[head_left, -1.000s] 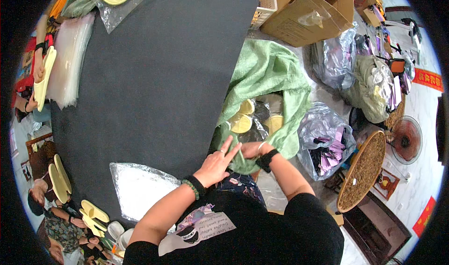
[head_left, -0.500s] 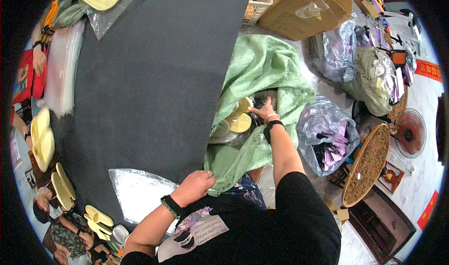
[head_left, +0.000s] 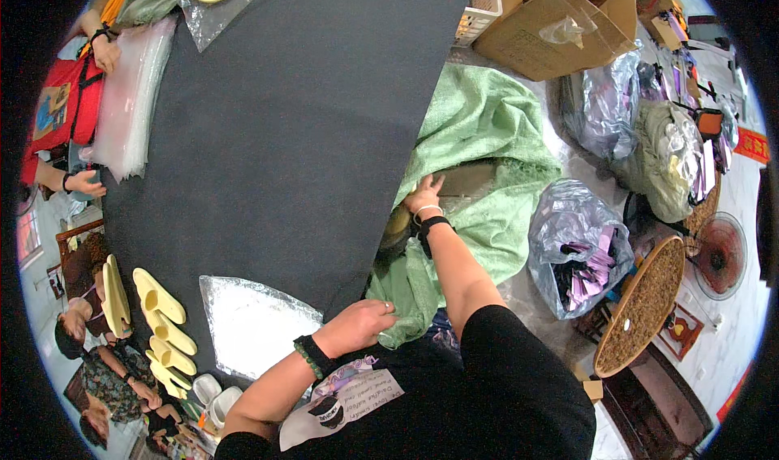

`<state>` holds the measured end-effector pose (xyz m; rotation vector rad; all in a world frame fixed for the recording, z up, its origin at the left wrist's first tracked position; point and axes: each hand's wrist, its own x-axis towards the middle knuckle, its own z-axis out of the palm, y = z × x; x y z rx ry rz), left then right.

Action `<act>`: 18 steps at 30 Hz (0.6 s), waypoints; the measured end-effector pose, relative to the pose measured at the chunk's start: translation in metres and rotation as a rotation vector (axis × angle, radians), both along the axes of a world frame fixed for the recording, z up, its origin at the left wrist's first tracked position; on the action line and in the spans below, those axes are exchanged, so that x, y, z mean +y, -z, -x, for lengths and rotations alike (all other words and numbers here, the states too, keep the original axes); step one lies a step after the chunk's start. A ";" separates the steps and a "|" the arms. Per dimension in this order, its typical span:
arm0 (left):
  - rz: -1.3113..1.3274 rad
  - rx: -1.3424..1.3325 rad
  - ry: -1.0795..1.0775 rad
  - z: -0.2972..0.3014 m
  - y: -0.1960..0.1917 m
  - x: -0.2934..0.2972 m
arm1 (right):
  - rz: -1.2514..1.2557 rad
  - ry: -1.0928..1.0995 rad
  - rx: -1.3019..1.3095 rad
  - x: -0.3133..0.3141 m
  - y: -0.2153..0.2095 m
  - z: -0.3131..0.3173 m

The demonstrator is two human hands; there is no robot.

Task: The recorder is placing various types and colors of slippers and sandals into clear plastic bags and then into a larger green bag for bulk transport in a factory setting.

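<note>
A large green woven sack (head_left: 487,107) hangs at the right edge of the dark table. My left hand (head_left: 361,324) is closed on the near edge of its mouth, with the cloth bunched at the fingers. Inside the opening is my right hand (head_left: 424,196), fingers spread, close to the sack's table side. Beneath its wrist a shaded yellowish thing (head_left: 396,225) partly shows; its kind is hidden. On the table in front of my left forearm lies a shiny silver-white plastic bag (head_left: 256,322).
Yellow slippers (head_left: 166,322) line the dark table's (head_left: 284,135) left edge. Another person's hands flank a stack of clear plastic bags (head_left: 134,103). Right of the sack stand a cardboard box (head_left: 560,26), a bag of purple strips (head_left: 580,249) and a round woven tray (head_left: 641,306).
My right hand has shifted left within the sack, toward the table. The yellow slippers seen inside are now mostly covered. My left hand keeps its hold on the sack; the view has shifted slightly.
</note>
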<state>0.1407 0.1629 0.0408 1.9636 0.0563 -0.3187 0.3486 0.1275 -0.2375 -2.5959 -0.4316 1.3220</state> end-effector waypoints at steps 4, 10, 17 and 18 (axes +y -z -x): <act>0.019 0.014 0.042 -0.014 0.004 -0.006 | 0.154 -0.785 -0.004 -0.019 0.049 -0.021; -0.027 0.011 0.047 -0.013 -0.003 -0.012 | 0.051 -0.068 0.092 -0.033 0.012 -0.027; -0.029 -0.035 -0.010 0.003 0.001 -0.022 | -0.162 0.120 -0.053 -0.092 0.000 -0.044; -0.011 -0.018 0.005 0.001 0.001 -0.023 | -0.208 0.181 -0.039 -0.112 0.003 -0.048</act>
